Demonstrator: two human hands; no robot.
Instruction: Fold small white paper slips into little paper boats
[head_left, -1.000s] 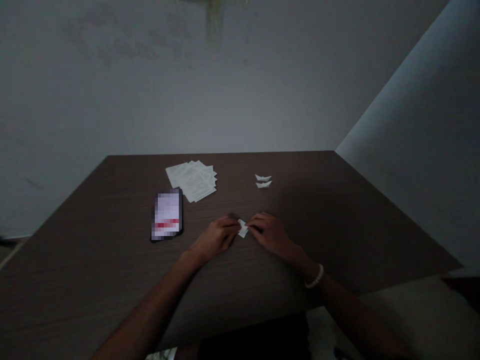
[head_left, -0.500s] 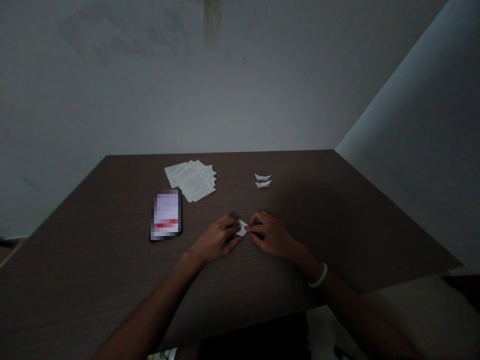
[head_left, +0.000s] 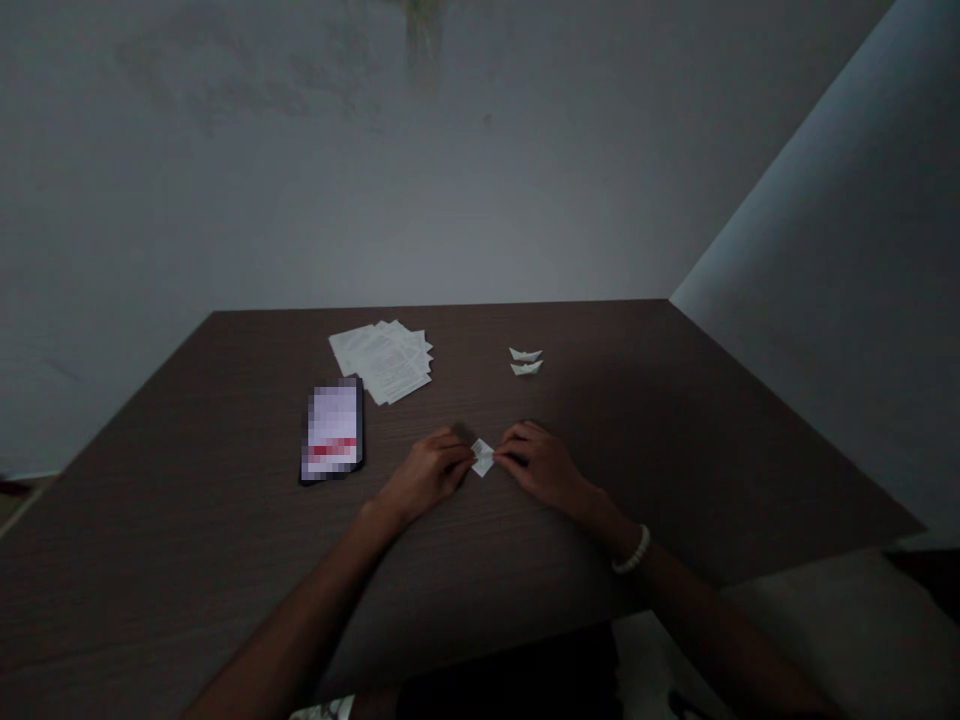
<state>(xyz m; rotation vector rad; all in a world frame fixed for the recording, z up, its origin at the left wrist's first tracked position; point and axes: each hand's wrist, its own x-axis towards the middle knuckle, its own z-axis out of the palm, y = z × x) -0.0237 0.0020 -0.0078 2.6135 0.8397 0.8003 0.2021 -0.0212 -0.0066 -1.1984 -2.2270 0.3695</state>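
Note:
A small folded piece of white paper (head_left: 482, 457), diamond-shaped from above, sits between my two hands near the middle of the table. My left hand (head_left: 433, 470) pinches its left corner between thumb and fingers. At the opposite corner, my right hand (head_left: 541, 466) pinches it in the same way; a pale beaded bracelet circles that wrist. Beyond my right hand lie two small folded paper boats (head_left: 526, 368), one just behind the other.
A fanned pile of printed paper sheets (head_left: 384, 362) lies at the back left of the dark wooden table (head_left: 225, 400). In front of the pile is a phone (head_left: 331, 430) with its screen lit and blurred. A grey wall (head_left: 480, 200) rises behind the table.
My left fingers have drawn back a little to the left, and more of the folded paper shows, now as a flat diamond. The boats, sheets and phone have stayed in place.

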